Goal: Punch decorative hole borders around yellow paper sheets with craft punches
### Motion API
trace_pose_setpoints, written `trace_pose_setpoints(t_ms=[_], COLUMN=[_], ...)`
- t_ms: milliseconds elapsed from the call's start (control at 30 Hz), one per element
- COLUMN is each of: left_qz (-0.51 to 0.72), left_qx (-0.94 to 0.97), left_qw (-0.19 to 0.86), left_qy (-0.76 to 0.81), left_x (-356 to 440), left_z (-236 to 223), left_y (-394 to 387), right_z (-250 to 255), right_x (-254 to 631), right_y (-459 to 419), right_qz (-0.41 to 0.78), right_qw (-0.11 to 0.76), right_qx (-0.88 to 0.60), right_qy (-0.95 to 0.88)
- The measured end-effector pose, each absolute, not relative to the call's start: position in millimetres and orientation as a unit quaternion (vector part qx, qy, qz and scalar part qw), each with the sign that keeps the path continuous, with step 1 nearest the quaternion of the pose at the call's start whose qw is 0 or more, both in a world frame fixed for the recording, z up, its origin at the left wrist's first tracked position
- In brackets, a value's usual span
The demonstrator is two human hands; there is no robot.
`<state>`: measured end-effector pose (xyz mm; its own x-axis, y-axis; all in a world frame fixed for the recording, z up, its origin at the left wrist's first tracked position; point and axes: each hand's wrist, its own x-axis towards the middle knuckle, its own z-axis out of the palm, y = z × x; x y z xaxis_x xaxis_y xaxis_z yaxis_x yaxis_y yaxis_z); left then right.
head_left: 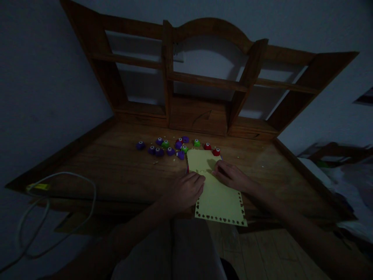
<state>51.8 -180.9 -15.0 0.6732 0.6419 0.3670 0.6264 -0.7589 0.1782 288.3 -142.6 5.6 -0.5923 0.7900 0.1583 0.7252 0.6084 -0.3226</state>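
Note:
A yellow sheet of paper (220, 198) lies over the desk's front edge, its lower end hanging past it. Small heart and star shapes are punched along its lower border. My left hand (189, 189) rests at the sheet's left side, fingers curled in; whatever is inside is hidden. Over the right part of the sheet, my right hand (229, 174) has thumb and fingers pinched together, and what they hold is too small to make out. Tiny pale paper bits (201, 171) lie on the sheet between both hands. A red and bluish edge shows beneath the paper.
Behind the sheet stand several craft punches with eyes: purple (140, 145), green (196, 143) and red (216, 152). Paper scraps dot the wooden desk (122, 163). A wooden shelf unit (201, 112) rises at the back. A white cable (94, 190) loops at the left.

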Motion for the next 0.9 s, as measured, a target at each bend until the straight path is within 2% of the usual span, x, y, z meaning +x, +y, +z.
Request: trace_pose_setpoints(t_ms=[133, 267, 333, 467, 567, 633, 733, 900], left_qz=[0.199, 0.27, 0.349, 0.489, 0.488, 0.422, 0.375, 0.359], left_qx=[0.912, 0.884, 0.833, 0.665, 0.606, 0.623, 0.654, 0.732], left_qw=[-0.017, 0.029, 0.092, 0.285, 0.433, 0.5, 0.509, 0.413], left_qy=[0.359, 0.382, 0.419, 0.487, 0.455, 0.429, 0.415, 0.406], left_x=[65.6, 66.1, 65.0, 63.3, 60.2, 57.1, 53.2, 53.4], left_z=[-24.1, -34.9, -37.2, -31.0, -16.2, -3.3, 15.7, 37.1], left_y=[-184.9, -184.4, -180.1, -166.3, -158.6, -157.7, -162.7, -179.5], right_z=[3.0, 3.6, 7.2, 22.7, 38.2, 47.9, 59.5, 74.7], right_x=[283.4, 279.3, 278.6, 276.6, 273.1, 270.6, 268.0, 265.0], right_y=[-139.3, -135.1, -136.0, -147.5, -161.3, -170.1, -180.6, -191.6], right_qz=[0.036, 0.021, 0.043, 0.131, 0.18, 0.193, 0.191, 0.126], right_qw=[0.093, 0.072, 0.095, 0.205, 0.254, 0.264, 0.253, 0.249], right_qx=[-0.404, -0.391, -0.404, -0.443, -0.447, -0.437, -0.432, -0.416], right_qy=[-0.909, -0.917, -0.909, -0.863, -0.839, -0.838, -0.845, -0.865])
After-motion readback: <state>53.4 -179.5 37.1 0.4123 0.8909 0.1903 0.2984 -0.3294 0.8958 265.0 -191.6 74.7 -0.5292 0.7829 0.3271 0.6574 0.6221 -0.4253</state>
